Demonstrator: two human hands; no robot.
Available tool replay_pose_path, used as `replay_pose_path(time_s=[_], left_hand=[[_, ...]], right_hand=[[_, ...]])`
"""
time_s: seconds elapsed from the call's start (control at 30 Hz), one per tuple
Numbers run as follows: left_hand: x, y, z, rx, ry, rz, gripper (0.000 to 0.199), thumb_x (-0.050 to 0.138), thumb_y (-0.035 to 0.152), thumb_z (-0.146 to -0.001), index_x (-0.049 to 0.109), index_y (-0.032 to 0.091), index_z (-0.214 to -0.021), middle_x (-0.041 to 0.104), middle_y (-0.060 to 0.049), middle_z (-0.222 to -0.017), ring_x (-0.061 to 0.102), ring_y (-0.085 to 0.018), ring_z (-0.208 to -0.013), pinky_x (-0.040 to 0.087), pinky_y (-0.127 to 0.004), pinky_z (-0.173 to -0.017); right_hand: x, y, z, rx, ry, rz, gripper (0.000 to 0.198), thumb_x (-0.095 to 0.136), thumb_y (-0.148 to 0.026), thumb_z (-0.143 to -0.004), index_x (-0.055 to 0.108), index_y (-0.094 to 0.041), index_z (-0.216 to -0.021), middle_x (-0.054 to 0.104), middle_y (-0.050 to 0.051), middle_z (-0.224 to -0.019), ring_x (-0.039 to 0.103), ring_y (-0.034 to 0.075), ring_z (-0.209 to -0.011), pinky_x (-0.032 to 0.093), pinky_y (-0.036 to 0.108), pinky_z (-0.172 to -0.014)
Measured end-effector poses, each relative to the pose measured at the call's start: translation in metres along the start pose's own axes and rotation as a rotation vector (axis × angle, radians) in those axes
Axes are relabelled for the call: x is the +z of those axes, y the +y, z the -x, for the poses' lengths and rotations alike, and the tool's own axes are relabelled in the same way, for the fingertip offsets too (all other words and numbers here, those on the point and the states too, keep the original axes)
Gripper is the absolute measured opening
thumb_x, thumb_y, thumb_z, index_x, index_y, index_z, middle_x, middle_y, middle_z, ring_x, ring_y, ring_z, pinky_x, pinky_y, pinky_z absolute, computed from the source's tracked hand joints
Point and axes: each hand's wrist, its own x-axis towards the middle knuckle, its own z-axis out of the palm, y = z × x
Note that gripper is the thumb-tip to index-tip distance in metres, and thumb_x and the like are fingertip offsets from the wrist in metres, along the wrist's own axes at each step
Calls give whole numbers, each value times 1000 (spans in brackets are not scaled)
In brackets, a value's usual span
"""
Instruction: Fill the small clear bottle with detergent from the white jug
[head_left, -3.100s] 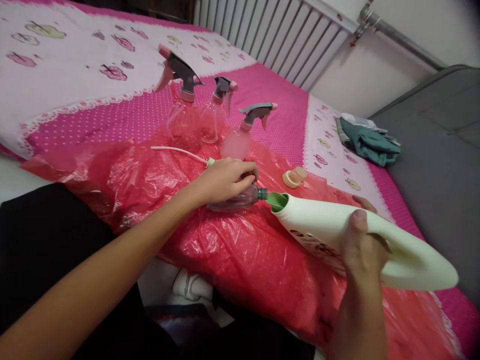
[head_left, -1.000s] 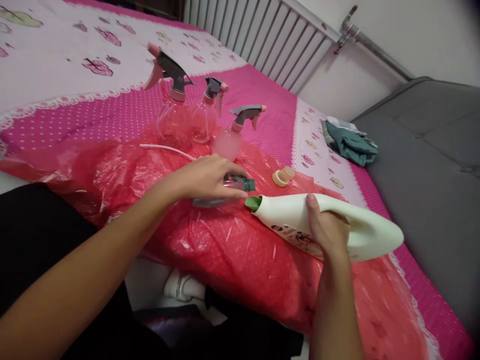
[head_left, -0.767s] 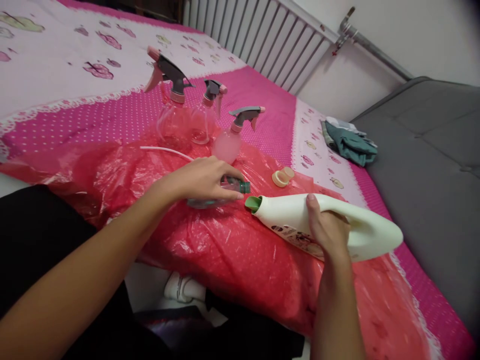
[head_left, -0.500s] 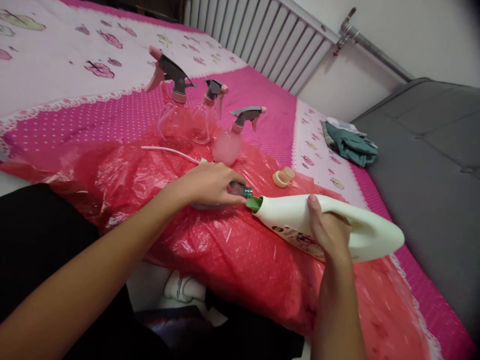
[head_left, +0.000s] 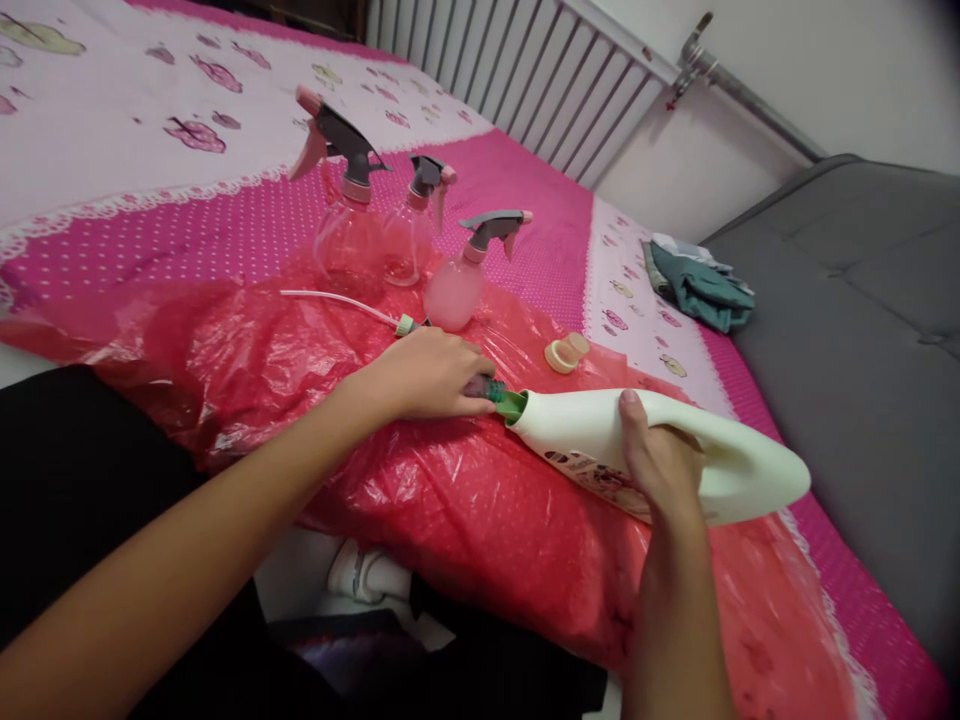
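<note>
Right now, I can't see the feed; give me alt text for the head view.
The left hand holds a green-necked bottle, its neck at the green spout of a white jug tipped sideways in the right hand. Behind them stand three spray bottles; a tan cap lies on red plastic sheeting.

pale-grn jug (head_left: pixel 574 425) w/ grn spout (head_left: pixel 513 405), dk-grn btl neck (head_left: pixel 496 390), red plastic sheet (head_left: pixel 450 510), magenta bedspread (head_left: pixel 195 235) w/ wht dots
</note>
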Motion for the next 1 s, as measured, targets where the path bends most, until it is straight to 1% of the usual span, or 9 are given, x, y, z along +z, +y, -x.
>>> replay_pose_path(time_s=[0.1,0.23,0.4,0.5,0.63,0.83,1.0], left_hand=[[3,-1,-1,50,56,-43,45,57,58,-94,72,21,-115,68,-12,-119,66,-26,-96,43,-35,-78],[4,-2,-1,85,70,-91,42,62,53,-92,71,18,-112,66,-12,-118,63,-29,-104,43,-37,-82],[3,-1,-2,123,52,-95,41,69,52,-87,71,18,-110,67,-11,-117,63,-28,-102,42,-37,-82],[3,1,-3,139,60,-91,38,70,52,-86,72,18,-105,68,-10,-113,63,-27,-100,41,-37,-82],[1,3,-3,152,42,-84,33,71,48,-86,73,18,-100,68,-8,-108,63,-26,-99,41,-36,-80],[0,3,-3,190,44,-88,29,70,44,-86,73,18,-99,68,-6,-104,63,-23,-95,41,-35,-77],[0,4,-3,190,34,-117,30,72,43,-85,73,17,-99,68,-7,-105,63,-25,-97,41,-36,-78]], right_hand=[[1,2,1,-14,7,-3,95,13,-73,-87,68,-4,-121,66,28,-128,54,46,-132,36,54,-114],[1,3,1,-2,4,4,92,15,-72,-89,69,-5,-120,66,27,-129,53,45,-133,36,54,-114],[1,3,2,-9,14,-12,91,17,-74,-91,70,-5,-118,67,27,-127,54,45,-132,37,55,-113],[1,3,1,-12,19,-12,92,17,-75,-91,70,-4,-117,67,28,-127,54,45,-131,37,55,-113],[0,2,1,-16,19,-24,92,17,-74,-91,69,-5,-120,66,27,-128,54,45,-132,37,55,-113],[0,0,2,10,2,-21,90,18,-74,-90,69,-6,-121,66,26,-129,53,46,-133,36,55,-113],[0,0,2,-19,16,-28,88,18,-72,-91,71,-6,-118,68,25,-124,56,44,-129,37,53,-112]])
